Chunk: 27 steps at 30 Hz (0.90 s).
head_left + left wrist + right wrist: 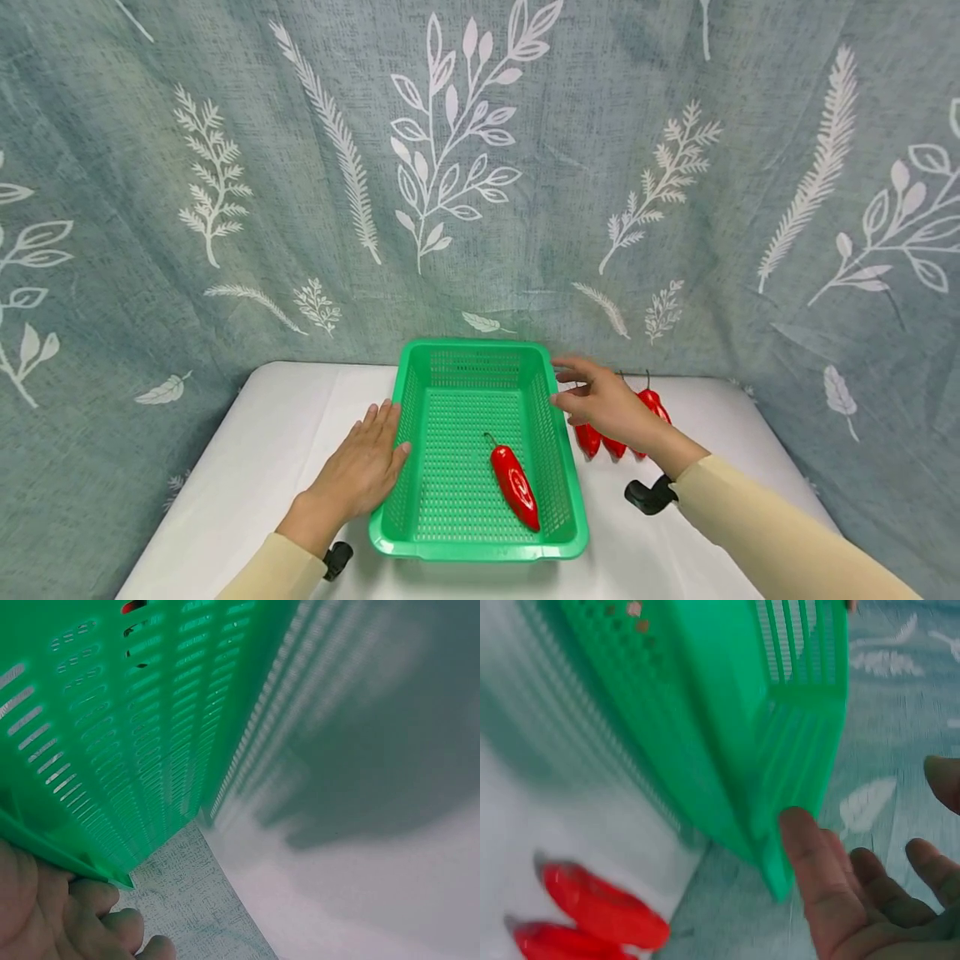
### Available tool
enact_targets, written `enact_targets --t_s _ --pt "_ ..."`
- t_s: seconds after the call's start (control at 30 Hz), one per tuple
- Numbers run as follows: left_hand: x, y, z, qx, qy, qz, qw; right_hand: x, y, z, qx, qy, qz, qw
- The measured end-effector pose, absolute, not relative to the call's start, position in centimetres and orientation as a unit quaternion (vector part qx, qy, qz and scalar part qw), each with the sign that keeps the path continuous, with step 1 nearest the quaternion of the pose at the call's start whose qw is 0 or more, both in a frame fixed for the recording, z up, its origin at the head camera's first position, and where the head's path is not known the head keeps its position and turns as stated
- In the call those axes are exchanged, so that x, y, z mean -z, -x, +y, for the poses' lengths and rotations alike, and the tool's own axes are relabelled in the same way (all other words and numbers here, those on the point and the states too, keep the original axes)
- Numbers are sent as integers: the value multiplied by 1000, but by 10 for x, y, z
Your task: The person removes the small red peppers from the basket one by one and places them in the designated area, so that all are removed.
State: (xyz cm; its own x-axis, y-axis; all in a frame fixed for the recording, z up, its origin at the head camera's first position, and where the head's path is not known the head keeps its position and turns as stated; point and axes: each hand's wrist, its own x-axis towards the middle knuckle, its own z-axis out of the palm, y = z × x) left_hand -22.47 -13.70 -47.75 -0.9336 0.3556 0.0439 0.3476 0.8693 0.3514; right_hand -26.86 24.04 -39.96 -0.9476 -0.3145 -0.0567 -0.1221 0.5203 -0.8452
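Note:
A green plastic basket [482,551] with slotted walls stands on the table. Inside it lies one red chili pepper [514,488], its stem pointing away from me. My left hand [358,462] rests on the basket's left rim with straight fingers; the left wrist view shows several of its fingertips just past the rim. At the opposite side, my right hand [611,404] hovers by the right rim, fingers spread and nothing between them. Below and beyond it, more red peppers [588,441] lie side by side on the table, partly hidden by the hand.
A white cloth [300,408] covers the table. Behind it hangs a grey-green curtain [495,292] with white leaf prints, close to the basket's far end. A black wrist strap with a mount [651,495] sits at my right cuff.

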Motion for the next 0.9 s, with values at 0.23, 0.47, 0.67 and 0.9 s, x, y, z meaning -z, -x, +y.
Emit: enact_targets --t_s 0.23,0.47,0.67,0.9 --pt "477 226 -140 -179 -180 967 5 411 271 205 474 133 852 179" --pt "477 226 -140 -179 -182 967 7 429 269 179 448 128 858 218" --pt "478 225 -140 -180 -181 967 12 434 268 167 375 152 885 231" --pt "478 227 -139 -171 -184 968 10 435 269 163 283 196 909 235"
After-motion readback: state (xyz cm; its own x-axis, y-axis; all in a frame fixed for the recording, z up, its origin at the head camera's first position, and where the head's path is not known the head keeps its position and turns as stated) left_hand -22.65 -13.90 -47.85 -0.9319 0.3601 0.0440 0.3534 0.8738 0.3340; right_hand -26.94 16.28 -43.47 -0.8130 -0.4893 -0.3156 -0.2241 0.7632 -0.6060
